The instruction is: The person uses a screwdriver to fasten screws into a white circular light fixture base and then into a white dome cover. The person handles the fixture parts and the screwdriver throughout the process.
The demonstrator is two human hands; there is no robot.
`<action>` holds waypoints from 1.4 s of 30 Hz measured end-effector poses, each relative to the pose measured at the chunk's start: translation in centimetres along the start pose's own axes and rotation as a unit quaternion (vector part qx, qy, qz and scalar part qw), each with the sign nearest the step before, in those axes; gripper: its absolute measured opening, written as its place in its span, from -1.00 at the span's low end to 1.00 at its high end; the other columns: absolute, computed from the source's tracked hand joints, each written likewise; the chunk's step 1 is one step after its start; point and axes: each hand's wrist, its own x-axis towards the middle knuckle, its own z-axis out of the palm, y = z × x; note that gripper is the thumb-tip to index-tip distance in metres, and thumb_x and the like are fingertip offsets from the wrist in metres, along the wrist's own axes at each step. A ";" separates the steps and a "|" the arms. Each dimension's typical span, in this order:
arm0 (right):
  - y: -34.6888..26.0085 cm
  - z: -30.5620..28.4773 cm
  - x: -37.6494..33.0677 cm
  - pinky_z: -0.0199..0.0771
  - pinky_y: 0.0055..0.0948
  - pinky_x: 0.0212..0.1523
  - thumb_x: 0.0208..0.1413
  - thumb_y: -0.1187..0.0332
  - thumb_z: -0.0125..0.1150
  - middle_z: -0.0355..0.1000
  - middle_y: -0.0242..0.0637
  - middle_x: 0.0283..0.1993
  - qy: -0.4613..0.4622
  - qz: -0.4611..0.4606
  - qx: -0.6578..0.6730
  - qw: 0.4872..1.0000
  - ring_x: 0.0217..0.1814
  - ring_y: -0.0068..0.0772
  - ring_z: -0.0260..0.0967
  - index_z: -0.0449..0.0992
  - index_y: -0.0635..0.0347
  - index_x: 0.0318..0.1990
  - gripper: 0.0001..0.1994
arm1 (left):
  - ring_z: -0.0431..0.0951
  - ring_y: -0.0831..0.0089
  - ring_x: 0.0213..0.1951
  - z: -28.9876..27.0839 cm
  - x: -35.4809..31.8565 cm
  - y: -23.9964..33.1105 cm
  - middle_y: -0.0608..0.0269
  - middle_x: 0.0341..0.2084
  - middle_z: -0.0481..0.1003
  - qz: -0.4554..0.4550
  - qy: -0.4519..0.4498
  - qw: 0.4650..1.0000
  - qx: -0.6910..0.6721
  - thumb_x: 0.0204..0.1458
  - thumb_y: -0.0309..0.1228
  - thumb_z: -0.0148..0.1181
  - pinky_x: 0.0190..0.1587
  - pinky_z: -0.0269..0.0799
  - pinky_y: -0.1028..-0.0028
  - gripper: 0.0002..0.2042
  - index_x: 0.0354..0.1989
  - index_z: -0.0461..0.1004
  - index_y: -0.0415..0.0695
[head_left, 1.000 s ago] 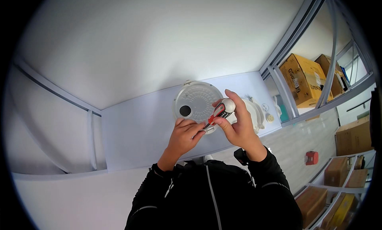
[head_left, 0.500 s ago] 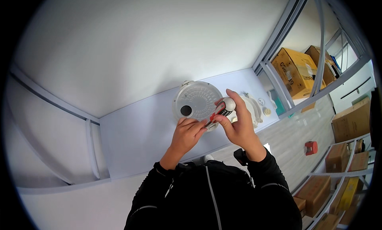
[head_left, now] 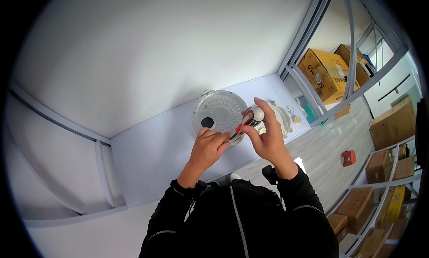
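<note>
Right hand [head_left: 267, 139]: fingers wrapped tight round a red-and-black screwdriver [head_left: 245, 121], tip angled down toward the left fingertips, apparently to keep it seated. Left hand [head_left: 209, 146]: fingers bunched together at the tip, steadying it. Just beyond the fingers: round white appliance lid [head_left: 219, 111], lying flat on the pale table [head_left: 152, 146]. Right of the fingers: second white part [head_left: 281, 117]. Farther right: cardboard boxes [head_left: 326, 72] on shelving.

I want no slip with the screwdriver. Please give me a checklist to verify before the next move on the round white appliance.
1. Right hand grips the screwdriver by its handle: ok.
2. Left hand at the tip, steadying it: ok.
3. Tip seated in a screw: cannot tell, fingers hide it.
4. Round white appliance lies flat on the table: ok.
5. Small loose parts lie apart from the hands: ok.
</note>
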 end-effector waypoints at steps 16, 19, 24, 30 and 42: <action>-2.3 0.8 1.1 0.61 -0.33 0.03 -0.05 0.09 0.77 0.65 -0.10 -0.07 -0.004 -0.028 -0.195 0.980 -0.11 -0.19 0.66 0.46 0.31 0.31 -0.16 | 0.68 0.41 -0.19 -0.3 -0.3 -0.2 0.41 -0.34 0.73 -0.005 0.012 1.000 0.026 -0.03 -0.39 0.58 0.04 0.35 0.30 -0.78 -0.20 0.72 -0.03; -3.0 0.6 1.7 0.62 -0.33 -0.05 0.03 0.13 0.70 0.62 -0.08 -0.06 -0.013 -0.046 -0.207 0.977 -0.13 -0.14 0.63 0.49 0.31 0.32 -0.24 | 0.66 0.40 -0.20 0.0 -0.3 -0.2 0.40 -0.35 0.72 -0.002 0.013 1.000 0.018 -0.02 -0.40 0.57 0.04 0.34 0.28 -0.77 -0.17 0.72 -0.02; -3.2 1.0 2.8 0.61 -0.32 -0.16 0.14 0.34 0.55 0.56 -0.06 0.02 0.013 -0.121 -0.056 0.991 -0.14 -0.13 0.57 0.52 0.28 0.36 -0.38 | 0.66 0.39 -0.21 -0.1 -0.3 -0.1 0.42 -0.35 0.72 0.000 0.021 1.000 0.006 -0.01 -0.41 0.56 0.02 0.34 0.27 -0.78 -0.17 0.72 -0.01; -3.0 0.7 2.0 0.63 -0.31 0.01 0.10 0.50 0.54 0.51 -0.11 0.07 -0.031 -0.120 -0.092 0.988 0.10 -0.12 0.56 0.62 0.21 0.28 -0.47 | 0.67 0.39 -0.21 0.0 -0.3 0.1 0.44 -0.37 0.73 -0.009 0.024 1.000 0.016 0.01 -0.40 0.55 0.04 0.35 0.25 -0.80 -0.17 0.73 0.01; -3.6 1.9 1.7 0.58 -0.22 0.15 0.10 0.40 0.61 0.40 0.01 0.30 -0.029 -0.076 -0.086 0.993 0.16 -0.04 0.53 0.48 0.26 0.43 -0.29 | 0.70 0.40 -0.22 0.3 -0.4 0.3 0.43 -0.41 0.74 -0.034 0.024 0.999 0.026 0.03 -0.37 0.54 0.32 0.33 0.07 -0.83 -0.20 0.74 0.02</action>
